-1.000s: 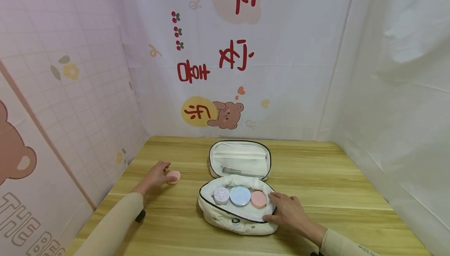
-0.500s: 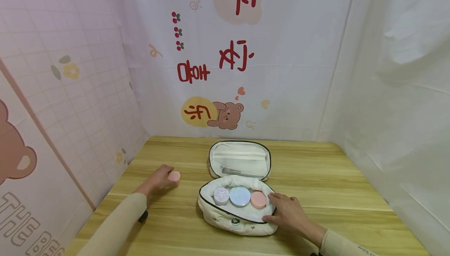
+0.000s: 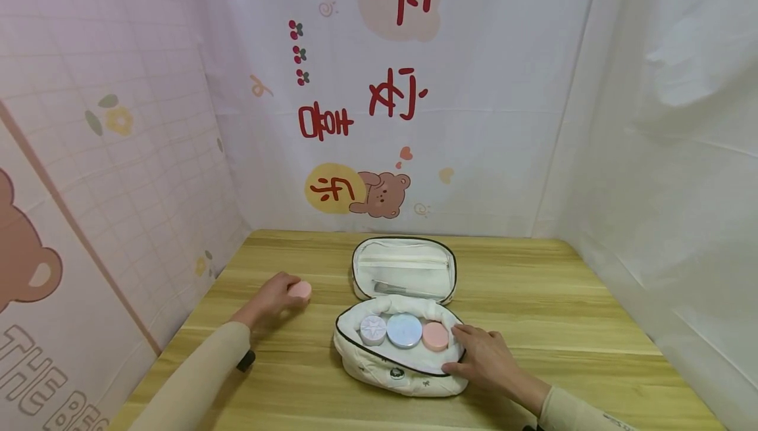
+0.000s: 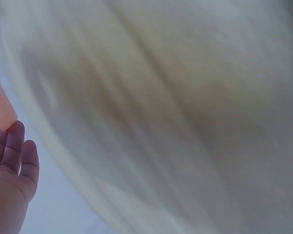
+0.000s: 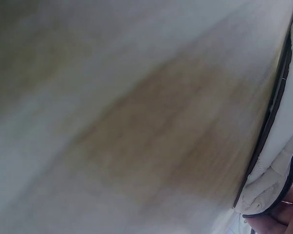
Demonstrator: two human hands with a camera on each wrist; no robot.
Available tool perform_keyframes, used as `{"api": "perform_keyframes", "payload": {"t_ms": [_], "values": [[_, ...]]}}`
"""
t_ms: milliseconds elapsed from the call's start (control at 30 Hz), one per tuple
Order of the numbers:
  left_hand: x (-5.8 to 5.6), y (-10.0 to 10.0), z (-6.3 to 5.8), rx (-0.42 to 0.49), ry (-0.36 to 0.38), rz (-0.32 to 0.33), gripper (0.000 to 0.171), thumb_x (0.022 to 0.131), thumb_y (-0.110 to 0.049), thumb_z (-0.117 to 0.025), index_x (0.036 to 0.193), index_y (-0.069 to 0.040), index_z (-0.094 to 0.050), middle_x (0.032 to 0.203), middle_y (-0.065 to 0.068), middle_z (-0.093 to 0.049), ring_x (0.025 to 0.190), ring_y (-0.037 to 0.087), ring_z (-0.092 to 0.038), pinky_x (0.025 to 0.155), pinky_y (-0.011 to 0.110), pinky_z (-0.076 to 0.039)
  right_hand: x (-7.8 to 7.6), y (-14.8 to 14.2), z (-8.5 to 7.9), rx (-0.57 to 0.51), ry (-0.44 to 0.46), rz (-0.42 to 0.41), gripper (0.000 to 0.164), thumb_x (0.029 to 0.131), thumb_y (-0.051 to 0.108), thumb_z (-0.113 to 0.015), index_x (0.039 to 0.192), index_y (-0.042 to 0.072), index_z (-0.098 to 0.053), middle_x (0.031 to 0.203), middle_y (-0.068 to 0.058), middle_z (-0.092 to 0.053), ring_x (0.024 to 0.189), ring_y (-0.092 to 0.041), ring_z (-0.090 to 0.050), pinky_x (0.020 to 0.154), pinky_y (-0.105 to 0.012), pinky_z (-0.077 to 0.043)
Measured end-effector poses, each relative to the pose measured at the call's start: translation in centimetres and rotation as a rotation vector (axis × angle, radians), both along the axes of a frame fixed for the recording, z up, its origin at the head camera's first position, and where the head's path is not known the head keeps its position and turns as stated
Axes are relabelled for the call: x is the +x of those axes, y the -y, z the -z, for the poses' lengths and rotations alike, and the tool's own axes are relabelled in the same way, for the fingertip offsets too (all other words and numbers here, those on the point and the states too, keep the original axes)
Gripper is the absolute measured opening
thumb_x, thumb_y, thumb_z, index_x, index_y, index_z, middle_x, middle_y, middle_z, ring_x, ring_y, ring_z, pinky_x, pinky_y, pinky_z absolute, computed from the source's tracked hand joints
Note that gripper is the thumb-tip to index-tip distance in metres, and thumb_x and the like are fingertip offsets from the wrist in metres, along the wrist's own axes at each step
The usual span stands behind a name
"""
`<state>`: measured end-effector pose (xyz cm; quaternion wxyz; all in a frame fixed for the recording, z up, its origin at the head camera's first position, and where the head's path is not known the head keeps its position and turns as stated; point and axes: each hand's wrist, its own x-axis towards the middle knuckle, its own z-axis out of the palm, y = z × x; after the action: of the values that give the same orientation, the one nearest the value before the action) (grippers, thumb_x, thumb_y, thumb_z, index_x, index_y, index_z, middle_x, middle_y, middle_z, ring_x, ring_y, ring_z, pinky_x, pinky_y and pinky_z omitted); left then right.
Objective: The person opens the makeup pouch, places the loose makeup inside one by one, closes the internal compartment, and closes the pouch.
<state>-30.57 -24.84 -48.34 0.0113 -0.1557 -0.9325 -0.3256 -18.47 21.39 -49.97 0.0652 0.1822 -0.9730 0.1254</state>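
Observation:
My left hand [image 3: 277, 296] holds a small round pink case [image 3: 301, 291] above the left side of the table. In the left wrist view, the fingers [image 4: 12, 151] are at the lower edge of the pink case [image 4: 1, 105]. A white quilted makeup bag [image 3: 397, 378] with black zip edging stands unzipped in the middle, its lid [image 3: 404, 251] folded back. Inside lie a lilac round case with a star [image 3: 373, 330], a blue round case [image 3: 404, 330] and a pink-orange round case [image 3: 435, 336]. My right hand [image 3: 488, 358] grips the bag's right rim.
A makeup brush [image 3: 389, 287] sits in the lid's clear pocket. The wooden table [image 3: 551, 299] ends at a printed cloth backdrop [image 3: 485, 122], with further cloth hanging along the left and right sides.
The left hand has closed on the pink case, raised it slightly and carried it a little to the right. My right hand and the bag have stayed in place.

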Motion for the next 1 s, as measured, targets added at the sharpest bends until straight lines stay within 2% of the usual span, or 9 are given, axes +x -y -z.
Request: {"api": "perform_keyframes", "payload": {"t_ms": [200, 333, 567, 767, 1000], "values": [[0.3, -2.2, -1.4, 0.005, 0.024, -0.003, 0.053, 0.085, -0.023, -0.078, 0.126, 0.006, -0.062, 0.119, 0.017, -0.06, 0.103, 0.028, -0.055, 0.084, 0.042, -0.047, 0.1, 0.0, -0.1, -0.002, -0.015, -0.007, 0.081, 0.072, 0.055, -0.082, 0.129, 0.0, -0.064, 0.129, -0.016, -0.062, 0.116, -0.033, -0.059, 0.086, -0.058, -0.043], [0.6, -4.1, -2.1, 0.022, 0.017, 0.04, 0.055, 0.083, -0.022, -0.08, 0.127, 0.006, -0.062, 0.118, 0.015, -0.06, 0.102, 0.026, -0.055, 0.086, 0.042, -0.047, 0.1, 0.0, -0.2, 0.001, -0.028, -0.01, 0.081, 0.071, 0.056, -0.083, 0.128, 0.001, -0.065, 0.127, -0.016, -0.063, 0.115, -0.032, -0.06, 0.085, -0.058, -0.044], [1.2, -8.1, -3.3, 0.031, -0.016, 0.178, 0.045, 0.082, -0.023, -0.08, 0.119, -0.001, -0.068, 0.108, 0.007, -0.061, 0.095, 0.021, -0.053, 0.081, 0.038, -0.045, 0.1, 0.0, -0.1, -0.004, -0.034, -0.009, 0.079, 0.072, 0.054, -0.083, 0.128, 0.001, -0.065, 0.128, -0.016, -0.063, 0.115, -0.033, -0.06, 0.086, -0.059, -0.043], [2.5, -11.5, -4.2, 0.03, -0.003, 0.309, 0.051, 0.083, -0.024, -0.081, 0.126, -0.001, -0.065, 0.117, 0.007, -0.06, 0.101, 0.019, -0.053, 0.083, 0.037, -0.045, 0.1, 0.0, -0.1, -0.004, -0.016, -0.004, 0.079, 0.072, 0.052, -0.083, 0.128, 0.001, -0.064, 0.13, -0.016, -0.062, 0.116, -0.033, -0.059, 0.086, -0.059, -0.043], [3.9, -14.7, -4.6, -0.07, -0.054, 0.442, 0.048, 0.082, -0.024, -0.082, 0.122, -0.004, -0.067, 0.115, 0.004, -0.058, 0.101, 0.017, -0.054, 0.084, 0.032, -0.045, 0.2, 0.1, -0.5, 0.003, -0.018, -0.004, 0.082, 0.071, 0.057, -0.082, 0.129, 0.002, -0.064, 0.128, -0.016, -0.063, 0.116, -0.033, -0.059, 0.085, -0.058, -0.043]]}}
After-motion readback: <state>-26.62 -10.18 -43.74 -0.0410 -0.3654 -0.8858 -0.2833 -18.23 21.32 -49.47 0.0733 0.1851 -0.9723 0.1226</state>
